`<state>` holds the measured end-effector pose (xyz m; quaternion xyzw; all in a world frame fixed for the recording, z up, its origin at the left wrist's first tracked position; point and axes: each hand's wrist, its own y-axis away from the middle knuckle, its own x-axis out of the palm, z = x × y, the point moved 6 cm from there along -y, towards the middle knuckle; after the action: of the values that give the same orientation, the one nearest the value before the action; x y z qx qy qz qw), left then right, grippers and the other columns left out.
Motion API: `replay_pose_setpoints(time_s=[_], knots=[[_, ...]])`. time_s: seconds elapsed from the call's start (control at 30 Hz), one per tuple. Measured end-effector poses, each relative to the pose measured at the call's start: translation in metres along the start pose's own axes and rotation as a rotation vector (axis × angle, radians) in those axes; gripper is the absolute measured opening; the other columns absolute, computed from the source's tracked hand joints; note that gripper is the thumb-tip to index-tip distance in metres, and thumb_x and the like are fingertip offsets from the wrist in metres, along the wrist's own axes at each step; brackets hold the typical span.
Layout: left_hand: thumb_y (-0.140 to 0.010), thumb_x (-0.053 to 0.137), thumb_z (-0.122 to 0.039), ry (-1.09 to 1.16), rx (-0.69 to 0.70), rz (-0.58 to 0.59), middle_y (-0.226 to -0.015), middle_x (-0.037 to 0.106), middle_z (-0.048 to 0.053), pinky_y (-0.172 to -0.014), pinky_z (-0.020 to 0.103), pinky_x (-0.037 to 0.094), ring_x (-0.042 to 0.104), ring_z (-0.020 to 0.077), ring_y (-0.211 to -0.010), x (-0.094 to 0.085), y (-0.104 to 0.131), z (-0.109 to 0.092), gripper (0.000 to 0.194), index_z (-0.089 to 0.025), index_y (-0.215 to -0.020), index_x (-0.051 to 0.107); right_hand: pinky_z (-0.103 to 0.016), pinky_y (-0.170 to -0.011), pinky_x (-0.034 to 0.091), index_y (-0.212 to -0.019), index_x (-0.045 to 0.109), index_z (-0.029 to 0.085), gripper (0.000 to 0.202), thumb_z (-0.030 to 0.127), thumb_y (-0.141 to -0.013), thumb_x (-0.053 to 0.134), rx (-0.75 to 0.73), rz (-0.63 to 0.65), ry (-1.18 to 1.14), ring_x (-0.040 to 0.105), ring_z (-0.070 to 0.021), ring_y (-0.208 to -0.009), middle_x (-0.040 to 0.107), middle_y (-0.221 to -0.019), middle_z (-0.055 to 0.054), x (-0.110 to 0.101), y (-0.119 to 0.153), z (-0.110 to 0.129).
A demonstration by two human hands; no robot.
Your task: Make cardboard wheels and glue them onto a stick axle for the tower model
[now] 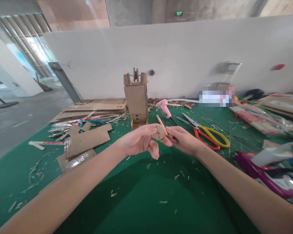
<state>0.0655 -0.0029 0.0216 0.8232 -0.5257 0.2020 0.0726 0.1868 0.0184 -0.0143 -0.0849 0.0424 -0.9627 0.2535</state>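
Observation:
A small round cardboard disc [159, 134] is pinched in my left hand [139, 139], above the middle of the green table, its flat face toward me. My right hand [185, 140] is closed around a thin wooden stick [160, 120], whose upper end points up and to the left just behind the disc. The fingers of both hands meet at the disc's right edge, so I cannot tell whether the stick touches it. Behind my hands stands a tall cardboard tower [136, 100] with a small pulley wheel [136, 74] at its top.
Red and yellow scissors [210, 135] lie right of my hands, with a pink glue gun [164, 108] behind. Cardboard pieces [88, 139] and tools crowd the left. A purple device [271, 175] sits at the right. Scraps dot the green table [146, 208]; a white wall [97, 61] backs it.

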Motion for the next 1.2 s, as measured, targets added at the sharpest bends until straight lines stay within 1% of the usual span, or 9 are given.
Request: replay_pose_setpoints(time_s=[0.13,0.33,0.7,0.8,0.87,0.9,0.97,1.07,1.2], knots=[[-0.088,0.056,-0.030,0.049,0.075,-0.083,-0.091,0.072,0.006,-0.048,0.024,0.057,0.064,0.0113,-0.045,-0.007,-0.001,-0.008,0.018,-0.013,-0.095,0.059,-0.027,-0.065,0.040,-0.062,0.047,0.019,0.041,0.050,-0.085,0.062,-0.090,-0.100,0.007,0.034,-0.0098,-0.055,0.038,-0.058,0.006,-0.008,-0.002,0.003],[-0.092,0.052,-0.033,0.006,0.097,-0.182,-0.082,0.071,0.003,-0.045,0.023,0.056,0.061,0.0091,-0.040,-0.017,0.002,-0.014,0.019,-0.015,-0.094,0.056,-0.029,-0.067,0.041,-0.063,0.049,0.019,0.041,0.053,-0.081,0.065,-0.095,-0.182,0.038,0.036,-0.0100,-0.056,0.040,-0.057,0.006,-0.011,-0.003,0.003],[-0.091,0.055,-0.027,-0.124,0.077,-0.070,-0.073,0.069,0.002,-0.034,0.019,0.047,0.050,0.0060,-0.029,0.005,0.010,-0.033,0.011,-0.017,-0.093,0.059,-0.029,-0.069,0.044,-0.058,0.042,0.021,0.047,0.054,-0.086,0.058,-0.003,-0.052,-0.064,0.027,-0.0093,-0.049,0.030,-0.050,0.008,0.005,0.001,0.006],[-0.088,0.058,-0.028,-0.076,0.148,-0.005,-0.056,0.061,-0.005,-0.029,0.017,0.040,0.040,0.0042,-0.020,0.009,0.023,-0.056,0.009,-0.019,-0.088,0.060,-0.028,-0.062,0.043,-0.055,0.034,0.022,0.052,0.056,-0.085,0.059,0.029,-0.185,-0.090,0.021,-0.0085,-0.044,0.022,-0.045,0.010,-0.013,0.003,0.004],[-0.089,0.056,-0.031,-0.040,0.312,0.071,-0.049,0.054,-0.009,-0.025,0.015,0.032,0.029,0.0011,-0.015,0.011,0.035,-0.083,0.011,-0.022,-0.088,0.062,-0.028,-0.058,0.042,-0.055,0.032,0.023,0.053,0.058,-0.083,0.059,0.006,-0.322,-0.052,0.020,-0.0081,-0.043,0.021,-0.045,0.010,-0.028,0.005,0.003],[-0.090,0.055,-0.031,-0.058,0.368,0.064,-0.049,0.054,-0.010,-0.026,0.014,0.032,0.030,0.0008,-0.016,0.009,0.039,-0.093,0.011,-0.023,-0.088,0.062,-0.028,-0.057,0.041,-0.055,0.033,0.023,0.053,0.060,-0.084,0.057,-0.015,-0.373,0.009,0.023,-0.0083,-0.043,0.024,-0.046,0.010,-0.033,0.005,0.003],[-0.091,0.053,-0.030,-0.238,0.340,-0.093,-0.058,0.059,-0.006,-0.035,0.019,0.042,0.046,0.0049,-0.026,-0.002,0.039,-0.098,0.014,-0.021,-0.089,0.062,-0.028,-0.055,0.040,-0.058,0.038,0.022,0.051,0.062,-0.086,0.050,-0.051,-0.430,0.227,0.031,-0.0097,-0.044,0.032,-0.049,0.007,-0.037,0.004,0.004],[-0.090,0.052,-0.035,-0.598,0.159,-0.330,-0.079,0.066,0.004,-0.049,0.024,0.050,0.064,0.0133,-0.054,-0.019,0.028,-0.081,0.019,-0.018,-0.087,0.060,-0.027,-0.053,0.033,-0.062,0.045,0.021,0.043,0.053,-0.092,0.045,-0.074,-0.411,0.757,0.042,-0.0126,-0.051,0.046,-0.056,0.002,-0.029,0.002,0.005],[-0.090,0.050,-0.038,-1.293,-0.100,-0.259,-0.094,0.063,0.006,-0.063,0.026,0.048,0.061,0.0156,-0.077,-0.020,0.010,-0.039,0.024,-0.020,-0.091,0.066,-0.026,-0.056,0.028,-0.074,0.054,0.021,0.022,0.033,-0.092,0.048,-0.055,-0.395,1.344,0.053,-0.0162,-0.066,0.060,-0.072,-0.001,-0.020,0.006,0.008]])
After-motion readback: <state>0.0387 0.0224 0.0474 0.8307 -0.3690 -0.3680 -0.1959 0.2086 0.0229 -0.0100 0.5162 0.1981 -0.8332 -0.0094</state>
